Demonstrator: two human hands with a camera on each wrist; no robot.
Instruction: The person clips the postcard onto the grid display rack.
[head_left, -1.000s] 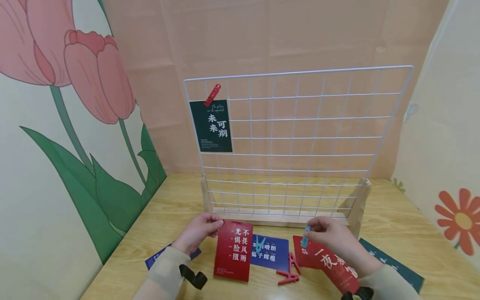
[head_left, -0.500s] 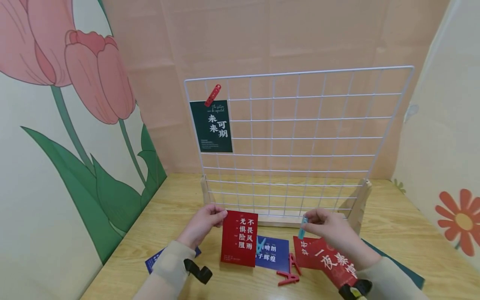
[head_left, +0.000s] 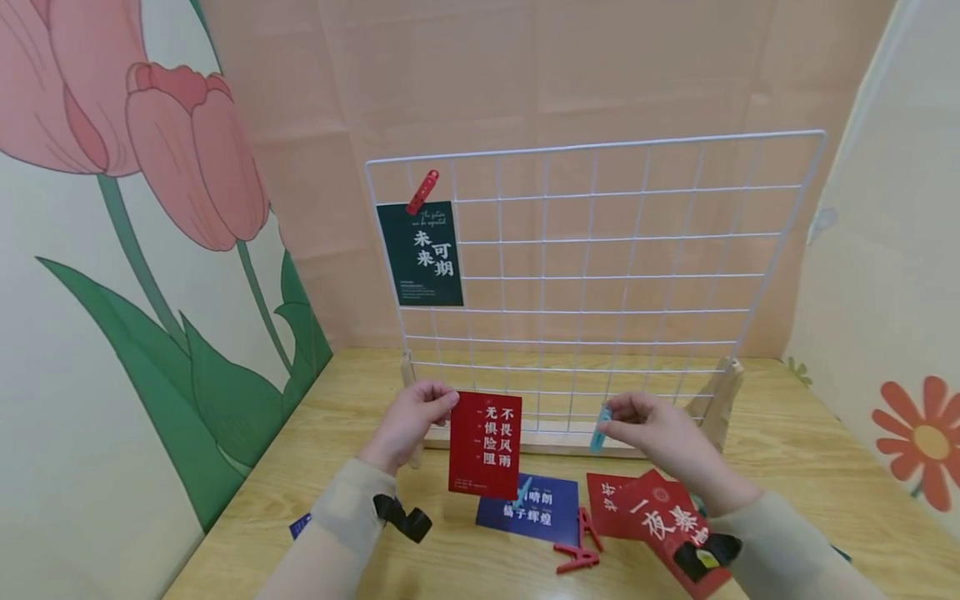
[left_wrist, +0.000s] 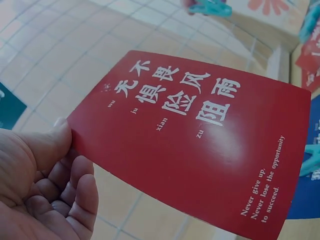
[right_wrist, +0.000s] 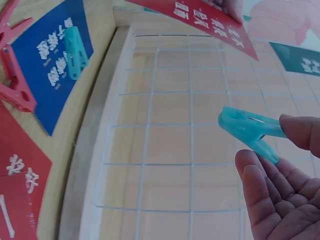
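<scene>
My left hand (head_left: 408, 423) pinches a red card (head_left: 485, 446) by its upper left corner, holding it upright in front of the rack's lower part. In the left wrist view the thumb lies on the edge of the red card (left_wrist: 195, 140). To the right, my right hand (head_left: 663, 433) holds a teal clothespin (head_left: 599, 430) between thumb and fingers. The right wrist view shows the teal clothespin (right_wrist: 250, 131) with its handles between the thumb and fingertips. A green card (head_left: 422, 254) hangs at the upper left of the white wire rack (head_left: 596, 277), under a red clothespin (head_left: 423, 192).
On the wooden table (head_left: 450, 575) lie a blue card (head_left: 543, 521) with another teal clothespin (head_left: 522, 492), red clothespins (head_left: 576, 558) and overlapping red cards (head_left: 660, 518). A blue card's corner (head_left: 300, 525) shows beside my left sleeve. Wooden feet (head_left: 723, 400) support the rack.
Both hands have moved up toward the rack, the left also slightly right with the red card and the right slightly left with the teal clothespin. More of the blue card beneath is uncovered.
</scene>
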